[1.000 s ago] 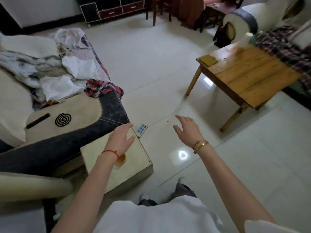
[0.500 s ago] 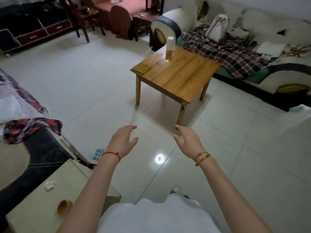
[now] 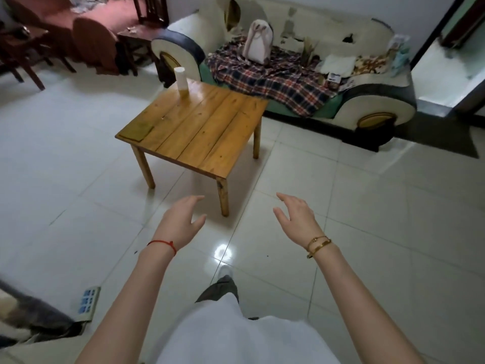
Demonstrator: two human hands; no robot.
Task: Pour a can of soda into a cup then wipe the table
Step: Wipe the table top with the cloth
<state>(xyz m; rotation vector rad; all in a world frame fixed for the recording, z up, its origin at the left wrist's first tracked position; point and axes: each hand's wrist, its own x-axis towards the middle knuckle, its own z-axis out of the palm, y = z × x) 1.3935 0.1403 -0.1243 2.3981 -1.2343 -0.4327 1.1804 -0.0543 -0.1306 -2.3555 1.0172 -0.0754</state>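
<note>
— Hands first: what are they doing?

— Nothing is held. The left hand (image 3: 182, 219) and the right hand (image 3: 296, 215) both hang out in front at about waist level, fingers loosely spread and slightly bent, palms turned down and inward. My guess is they are carried that way for balance while walking, ready to reach.

— Reach for what?

— The wooden table (image 3: 210, 143) just ahead of the fingertips, still apart from them. On its far left corner stands a tall white cylinder (image 3: 180, 79); whether that is the can or the cup I cannot tell from here. A flat yellowish-green cloth (image 3: 139, 130) lies on the near left corner, probably set there for the wiping. A wet-looking sheen shows around the cylinder, though it may only be glare.

— And beyond?

— A sofa (image 3: 378, 109) draped with a plaid blanket (image 3: 273, 80), a pale bag (image 3: 257, 39) on it. A remote control (image 3: 88, 302) lies on the floor tiles (image 3: 367, 206) at lower left.

— What differs from half a second ago?

— The table has come much nearer and more central; the view has swung right and forward. The low cabinet at lower left has dropped out of sight. The hands keep the same open pose.
</note>
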